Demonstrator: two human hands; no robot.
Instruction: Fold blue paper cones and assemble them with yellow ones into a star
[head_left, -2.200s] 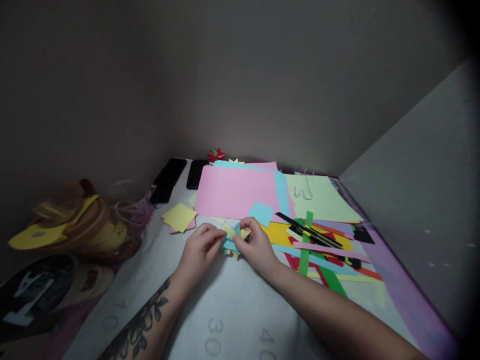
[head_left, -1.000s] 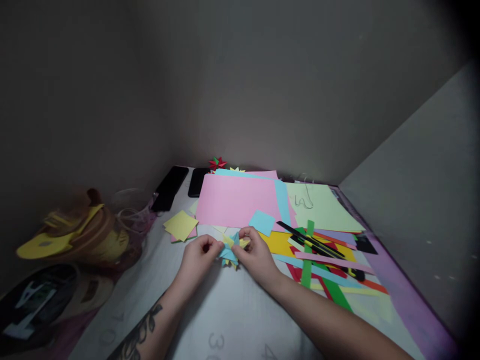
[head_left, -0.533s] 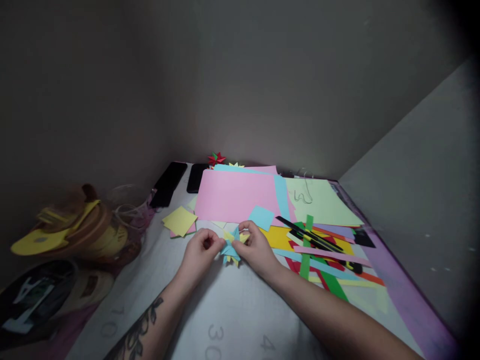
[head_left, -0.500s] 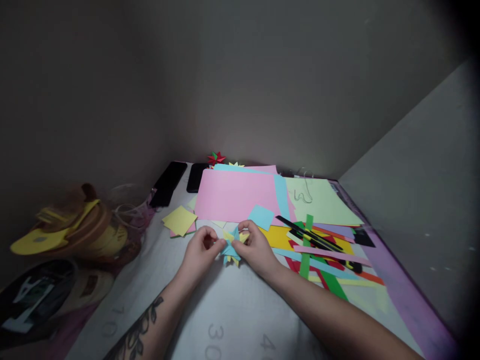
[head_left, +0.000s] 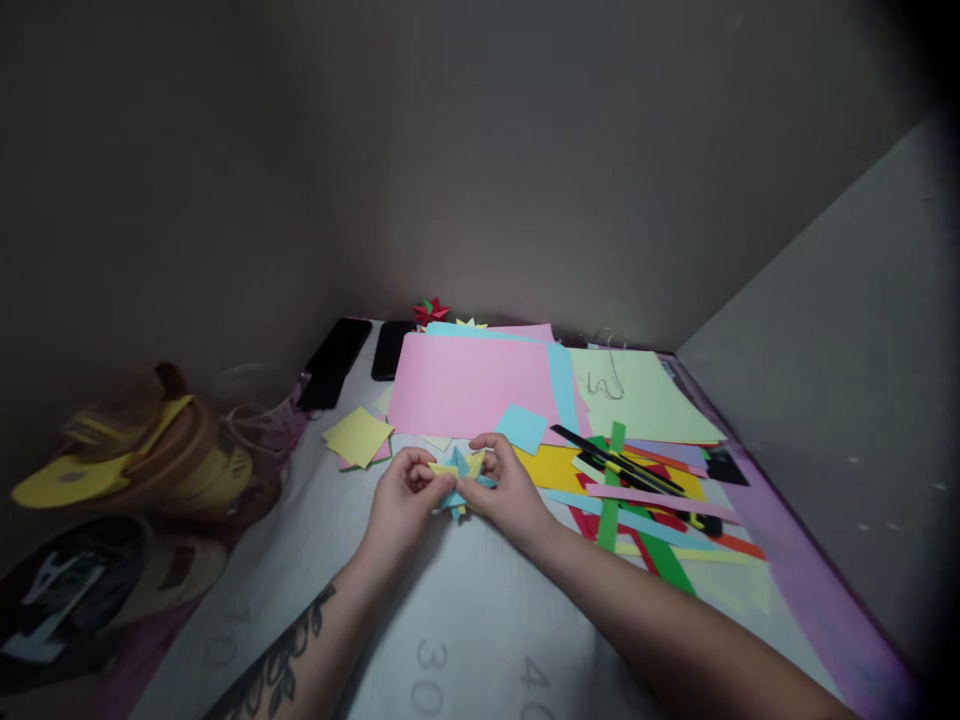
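Observation:
Between my two hands is a folded paper star (head_left: 459,468) in light blue and yellow, with several pointed tips, held above the white table surface (head_left: 442,590). My left hand (head_left: 409,492) pinches its left side, thumb across the front and fingers curled behind. From the other side, my right hand (head_left: 510,490) grips it, thumb near the middle and index finger arched over the back. My fingers cover parts of the star. Beyond them lie a light blue paper square (head_left: 523,429) and a yellow paper square (head_left: 360,437).
Pink sheets (head_left: 472,385) and pale green sheets (head_left: 637,395) lie at the back, a bent wire (head_left: 611,385) on the green. Rightward are coloured paper strips (head_left: 652,555) and a black cutter (head_left: 697,521). A red-green paper star (head_left: 431,310), phones (head_left: 391,350) and caps (head_left: 150,450) are around.
The star has been turned and tilted between my fingers, so its tips now point up more and fewer show below. Both hands still hold it in nearly the same place.

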